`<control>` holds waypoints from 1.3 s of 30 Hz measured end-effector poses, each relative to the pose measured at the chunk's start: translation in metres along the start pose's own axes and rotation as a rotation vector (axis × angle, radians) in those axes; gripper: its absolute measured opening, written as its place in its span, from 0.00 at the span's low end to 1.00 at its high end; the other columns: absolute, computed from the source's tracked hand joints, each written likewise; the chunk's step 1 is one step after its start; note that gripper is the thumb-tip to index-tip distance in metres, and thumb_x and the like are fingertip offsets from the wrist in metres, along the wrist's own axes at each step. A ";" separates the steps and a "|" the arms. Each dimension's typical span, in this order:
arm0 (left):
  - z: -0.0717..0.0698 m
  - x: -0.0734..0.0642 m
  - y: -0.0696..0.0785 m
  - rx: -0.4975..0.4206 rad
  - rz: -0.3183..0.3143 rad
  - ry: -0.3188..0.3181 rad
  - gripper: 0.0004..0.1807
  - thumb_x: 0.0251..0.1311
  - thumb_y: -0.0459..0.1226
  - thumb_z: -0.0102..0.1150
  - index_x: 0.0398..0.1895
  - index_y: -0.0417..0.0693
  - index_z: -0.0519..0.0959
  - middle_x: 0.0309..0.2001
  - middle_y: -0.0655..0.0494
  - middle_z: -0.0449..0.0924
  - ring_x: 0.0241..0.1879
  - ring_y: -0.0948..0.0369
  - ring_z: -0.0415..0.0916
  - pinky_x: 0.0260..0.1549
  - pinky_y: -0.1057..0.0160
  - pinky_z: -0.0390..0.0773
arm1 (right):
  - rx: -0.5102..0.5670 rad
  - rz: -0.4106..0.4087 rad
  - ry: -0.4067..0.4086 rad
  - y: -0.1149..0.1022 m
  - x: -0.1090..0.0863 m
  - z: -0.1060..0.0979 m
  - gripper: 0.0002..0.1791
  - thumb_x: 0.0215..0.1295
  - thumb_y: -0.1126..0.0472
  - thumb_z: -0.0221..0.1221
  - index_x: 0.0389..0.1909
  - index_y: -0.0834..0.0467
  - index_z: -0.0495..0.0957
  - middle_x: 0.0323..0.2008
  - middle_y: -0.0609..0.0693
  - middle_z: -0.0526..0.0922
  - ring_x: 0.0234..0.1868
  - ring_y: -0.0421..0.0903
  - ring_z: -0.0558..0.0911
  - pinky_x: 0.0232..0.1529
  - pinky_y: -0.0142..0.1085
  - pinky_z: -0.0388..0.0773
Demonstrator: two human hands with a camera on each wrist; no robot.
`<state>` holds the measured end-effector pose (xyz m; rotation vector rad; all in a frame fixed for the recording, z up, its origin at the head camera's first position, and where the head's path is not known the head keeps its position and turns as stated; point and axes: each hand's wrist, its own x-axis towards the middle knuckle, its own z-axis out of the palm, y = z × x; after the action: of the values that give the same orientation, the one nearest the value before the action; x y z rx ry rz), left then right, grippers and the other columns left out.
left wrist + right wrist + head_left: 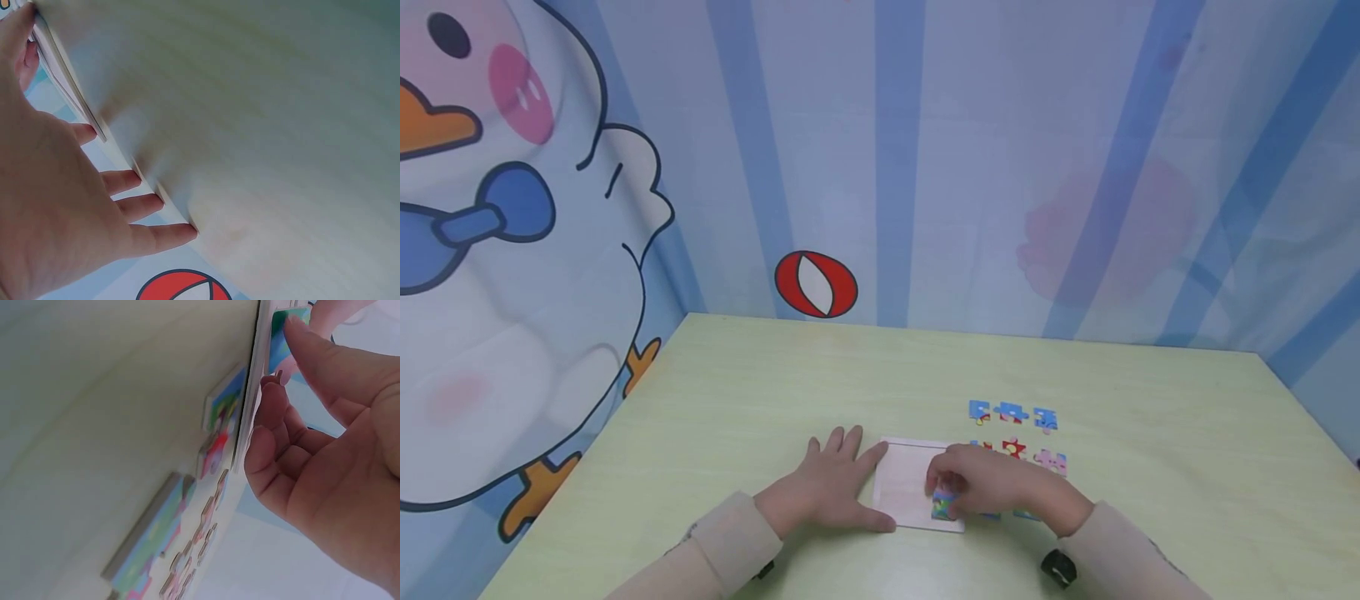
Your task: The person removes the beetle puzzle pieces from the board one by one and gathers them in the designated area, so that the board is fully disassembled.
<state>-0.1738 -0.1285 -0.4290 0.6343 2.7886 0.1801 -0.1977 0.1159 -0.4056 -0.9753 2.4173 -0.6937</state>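
Observation:
A flat white puzzle tray (898,483) lies on the table. My left hand (835,487) rests beside its left edge with the fingers spread; thumb and index finger touch the tray's left corners. With the fingertips of my right hand (996,482) I hold a green and blue puzzle piece (942,506) at the tray's lower right corner. The right wrist view shows the thumb over that piece (279,344) and the other fingers curled. In the left wrist view the fingertips of the left hand (69,194) press the tabletop.
Right of the tray lie several loose puzzle pieces (1011,412) in rows, some partly hidden by my right hand and forearm. The right wrist view shows a thick green-edged piece (150,531) nearest the camera. A patterned curtain (970,167) hangs behind the pale table (775,375).

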 end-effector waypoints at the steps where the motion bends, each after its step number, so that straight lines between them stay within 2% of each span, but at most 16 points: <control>1: 0.000 0.000 0.000 -0.001 0.000 0.000 0.57 0.46 0.75 0.52 0.75 0.53 0.55 0.74 0.36 0.48 0.72 0.37 0.45 0.61 0.31 0.51 | -0.003 -0.006 0.000 0.001 0.000 0.000 0.12 0.54 0.66 0.67 0.36 0.48 0.79 0.31 0.41 0.74 0.35 0.41 0.72 0.39 0.32 0.71; 8: 0.000 0.000 -0.001 -0.018 0.000 -0.003 0.57 0.46 0.74 0.52 0.75 0.53 0.55 0.74 0.36 0.47 0.72 0.37 0.45 0.61 0.30 0.50 | -0.003 -0.067 0.010 0.005 -0.001 -0.003 0.11 0.62 0.70 0.59 0.36 0.49 0.79 0.30 0.39 0.74 0.34 0.38 0.71 0.38 0.31 0.71; 14: 0.001 0.001 -0.001 -0.025 -0.004 -0.001 0.57 0.46 0.74 0.52 0.75 0.53 0.55 0.74 0.36 0.47 0.72 0.37 0.44 0.61 0.30 0.49 | 0.066 -0.056 -0.006 0.003 -0.003 -0.006 0.07 0.64 0.67 0.60 0.35 0.49 0.79 0.29 0.39 0.75 0.33 0.38 0.72 0.37 0.32 0.71; 22: 0.000 0.000 -0.001 -0.030 0.002 0.000 0.56 0.47 0.73 0.53 0.75 0.52 0.55 0.74 0.36 0.47 0.72 0.37 0.44 0.61 0.30 0.49 | 0.079 -0.078 0.016 0.007 -0.008 -0.009 0.08 0.66 0.67 0.58 0.34 0.50 0.79 0.28 0.39 0.75 0.31 0.36 0.71 0.35 0.31 0.71; 27: -0.001 -0.001 0.000 -0.028 0.001 -0.001 0.57 0.47 0.73 0.53 0.75 0.53 0.55 0.74 0.36 0.47 0.72 0.38 0.44 0.62 0.31 0.49 | 0.093 -0.084 0.027 0.011 -0.014 -0.012 0.07 0.68 0.67 0.56 0.35 0.51 0.78 0.28 0.39 0.76 0.28 0.35 0.70 0.32 0.31 0.71; 32: -0.001 -0.002 -0.001 -0.033 0.006 -0.003 0.57 0.47 0.73 0.53 0.75 0.52 0.55 0.74 0.36 0.47 0.72 0.37 0.44 0.62 0.31 0.49 | 0.102 -0.095 0.031 0.013 -0.025 -0.018 0.06 0.69 0.67 0.55 0.37 0.53 0.78 0.24 0.41 0.74 0.23 0.33 0.69 0.30 0.30 0.71; 39: -0.001 -0.001 -0.001 -0.026 0.013 -0.003 0.57 0.47 0.73 0.53 0.75 0.52 0.54 0.74 0.35 0.47 0.72 0.37 0.44 0.61 0.30 0.50 | 0.128 -0.082 0.038 0.019 -0.041 -0.027 0.05 0.69 0.66 0.54 0.40 0.56 0.78 0.30 0.42 0.77 0.28 0.34 0.71 0.32 0.31 0.72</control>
<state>-0.1735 -0.1297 -0.4277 0.6462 2.7749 0.2168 -0.1954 0.1657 -0.3877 -1.0225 2.3429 -0.8918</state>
